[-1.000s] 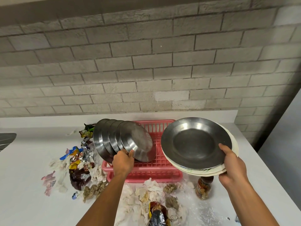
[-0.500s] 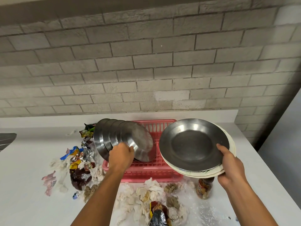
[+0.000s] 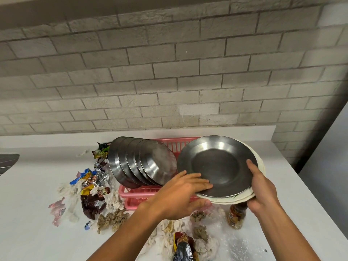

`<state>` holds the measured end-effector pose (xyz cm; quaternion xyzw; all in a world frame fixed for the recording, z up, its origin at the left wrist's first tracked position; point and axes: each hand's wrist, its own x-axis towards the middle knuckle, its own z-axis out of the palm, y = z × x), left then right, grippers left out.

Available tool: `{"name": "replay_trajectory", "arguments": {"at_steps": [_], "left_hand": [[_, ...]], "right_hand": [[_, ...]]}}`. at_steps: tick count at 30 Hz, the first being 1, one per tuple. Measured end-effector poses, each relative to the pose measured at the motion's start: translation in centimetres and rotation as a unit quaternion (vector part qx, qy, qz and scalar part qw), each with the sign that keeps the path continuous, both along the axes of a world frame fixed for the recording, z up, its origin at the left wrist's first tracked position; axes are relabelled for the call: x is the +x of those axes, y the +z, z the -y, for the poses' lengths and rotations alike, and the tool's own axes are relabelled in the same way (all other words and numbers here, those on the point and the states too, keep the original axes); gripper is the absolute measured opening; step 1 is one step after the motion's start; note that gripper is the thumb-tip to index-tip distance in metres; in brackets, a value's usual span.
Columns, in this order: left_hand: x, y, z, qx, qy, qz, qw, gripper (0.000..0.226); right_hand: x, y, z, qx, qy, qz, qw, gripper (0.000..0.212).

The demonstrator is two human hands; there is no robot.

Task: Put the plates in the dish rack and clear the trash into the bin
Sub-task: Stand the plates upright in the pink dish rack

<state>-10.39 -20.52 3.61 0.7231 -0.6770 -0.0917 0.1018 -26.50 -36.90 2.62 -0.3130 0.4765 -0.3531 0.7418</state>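
Observation:
Several steel plates (image 3: 150,162) stand on edge in the left part of a pink dish rack (image 3: 135,193). My right hand (image 3: 263,189) holds a stack above the rack's right side: a steel plate (image 3: 216,164) on top of white plates (image 3: 235,197). My left hand (image 3: 180,193) has its fingers on the near left rim of that top steel plate and its thumb under the stack. Wrappers and crumpled tissues (image 3: 90,189) lie on the white counter left of the rack, and more trash (image 3: 184,240) lies in front of it.
A small brown jar (image 3: 236,215) stands on the counter under the held stack. A brick wall runs behind the counter (image 3: 33,185). The counter's right edge drops off beside my right arm. A dark metal object (image 3: 7,161) shows at the far left edge.
My left hand let go of the racked steel plates and moved right onto the rim of the top steel plate in the held stack. The stack shifted slightly left.

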Motion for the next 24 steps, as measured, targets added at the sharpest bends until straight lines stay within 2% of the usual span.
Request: {"name": "replay_trajectory", "arguments": {"at_steps": [5,8,10,14,18,21,24], "left_hand": [[-0.1,0.5,0.2,-0.039,-0.013,-0.024,0.999,0.044],[-0.1,1.2,0.3,-0.075,-0.035,-0.006,0.997,0.039],[-0.2,1.5,0.3,-0.104,-0.041,0.009,0.994,0.040],[0.0,2.1,0.1,-0.239,-0.007,0.034,0.970,0.044],[0.9,3.5,0.5,-0.244,0.038,0.034,0.968,0.047],[2.2,3.8,0.7,-0.319,0.111,0.027,0.941,0.035],[3.3,3.4,0.7,-0.400,0.209,-0.086,0.888,0.026]], "right_hand": [[-0.1,0.4,-0.3,0.007,-0.010,0.002,1.000,0.039],[-0.1,0.3,-0.4,0.019,-0.014,0.002,1.000,0.042],[-0.1,0.3,-0.3,0.030,-0.023,0.008,0.999,0.042],[-0.1,0.6,0.0,0.035,-0.035,0.021,0.999,0.036],[-0.3,0.7,0.6,0.024,-0.033,0.031,0.999,0.025],[-0.5,0.2,1.2,0.019,-0.030,0.032,0.999,0.033],[-0.8,0.1,1.5,0.020,-0.053,0.029,0.998,0.039]]}}
